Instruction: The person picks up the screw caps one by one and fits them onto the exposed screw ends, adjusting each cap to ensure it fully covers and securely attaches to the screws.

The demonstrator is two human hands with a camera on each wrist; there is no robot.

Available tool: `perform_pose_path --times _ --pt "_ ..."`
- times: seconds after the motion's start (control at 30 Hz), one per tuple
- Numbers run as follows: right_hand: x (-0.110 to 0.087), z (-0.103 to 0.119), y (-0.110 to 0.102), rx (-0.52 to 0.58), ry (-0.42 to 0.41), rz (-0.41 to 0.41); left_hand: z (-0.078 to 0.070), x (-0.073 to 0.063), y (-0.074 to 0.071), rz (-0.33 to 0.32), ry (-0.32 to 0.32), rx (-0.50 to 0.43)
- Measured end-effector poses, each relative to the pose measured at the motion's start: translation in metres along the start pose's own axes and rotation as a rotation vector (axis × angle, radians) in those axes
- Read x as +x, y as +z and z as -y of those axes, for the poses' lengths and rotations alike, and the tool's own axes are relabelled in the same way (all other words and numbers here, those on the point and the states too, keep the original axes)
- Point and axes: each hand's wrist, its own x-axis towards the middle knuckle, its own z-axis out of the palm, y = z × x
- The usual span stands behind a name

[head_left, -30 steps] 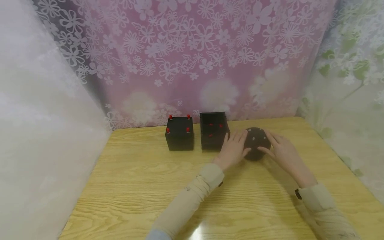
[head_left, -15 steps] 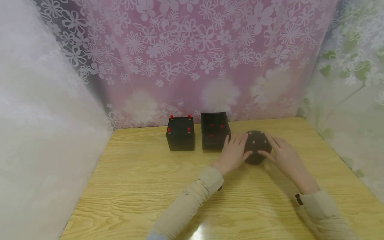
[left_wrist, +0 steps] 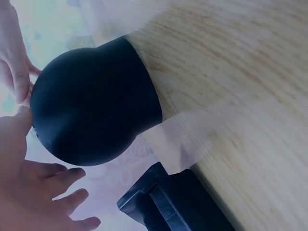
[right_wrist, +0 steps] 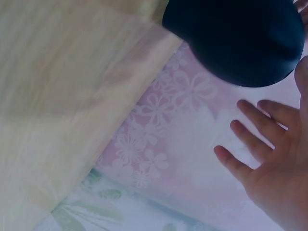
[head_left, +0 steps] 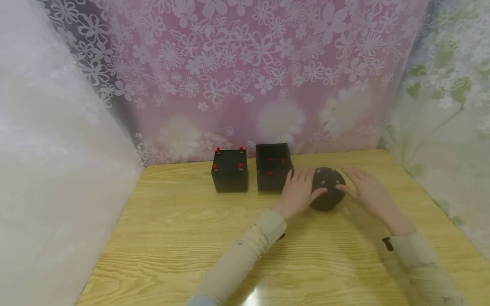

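Note:
A black rounded object (head_left: 325, 197) with a narrower base and small pale studs on its top stands on the wooden table, at the right in the head view. In the left wrist view its smooth dark body (left_wrist: 96, 103) bulges above the base. My left hand (head_left: 296, 191) lies along its left side, fingers extended, thumb over the studded top. On the other side my right hand (head_left: 371, 197) has its fingers spread, thumb tip overlapping the top edge. In the right wrist view the fingers of that hand (right_wrist: 281, 163) are apart from the body.
An open black box (head_left: 271, 180) with red bits inside stands just left of my left hand. Further left is a black block (head_left: 230, 182) with red-capped pegs on top. A pink flowered curtain (head_left: 245, 85) hangs behind the table (head_left: 172, 238).
The black rounded object has shifted slightly toward me. My right hand has drawn a little to the right, and my left thumb has slid further over the top.

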Motion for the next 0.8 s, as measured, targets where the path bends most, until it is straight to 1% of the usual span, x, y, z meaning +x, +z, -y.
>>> perform_pose_path --times 0.07,0.17,0.27,0.43,0.57,0.8 --pt "0.003 -0.003 -0.002 0.01 -0.005 0.03 0.0 0.002 0.002 0.018 -0.008 -0.005" --pt "0.005 -0.006 -0.004 0.019 -0.029 0.05 0.0 0.005 0.004 0.045 -0.013 -0.015" --pt "0.006 -0.008 -0.003 0.028 -0.037 0.065 0.0 0.006 0.003 0.053 -0.016 -0.023" --pt "0.006 -0.008 -0.002 0.035 -0.01 0.09 0.0 0.006 0.003 0.044 -0.011 -0.01" --pt "0.003 -0.003 -0.003 0.035 0.003 0.099 0.0 0.003 0.003 0.04 0.001 0.0" --pt "-0.009 0.007 -0.002 0.025 0.03 0.103 0.0 -0.007 -0.001 0.038 0.031 -0.017"
